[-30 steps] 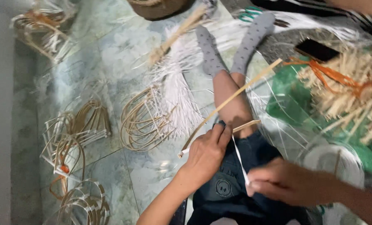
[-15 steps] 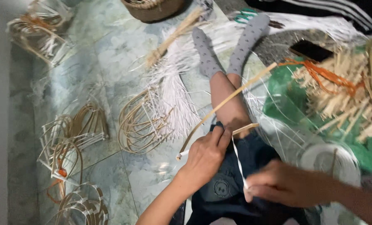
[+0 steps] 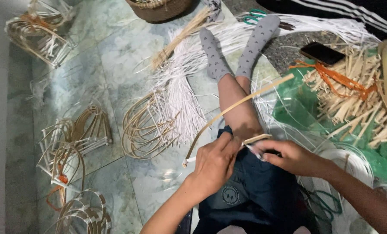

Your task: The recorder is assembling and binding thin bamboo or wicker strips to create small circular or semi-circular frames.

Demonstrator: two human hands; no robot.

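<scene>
Bamboo strip point(image 3: 241, 103), long, thin and bowed, runs from the person's lap up and to the right across the bare knee toward the green mat point(image 3: 297, 108). Little open room surrounds it: a fan of white strips point(image 3: 180, 99) and a looped cane bundle point(image 3: 143, 125) lie just to its left on the marbled floor point(image 3: 111, 56), and a heap of cut bamboo pieces point(image 3: 358, 95) crowds the mat's right side; the clearest floor is toward the far left.

The strip's lower end passes under the left hand point(image 3: 213, 162), whose fingers curl closed around it, palm down on the dark shorts point(image 3: 250, 190). Just beside it, nearly touching, the right hand point(image 3: 289, 157) pinches a short bamboo piece point(image 3: 256, 139) between thumb and fingertips, forearm coming in from the lower right corner.
</scene>
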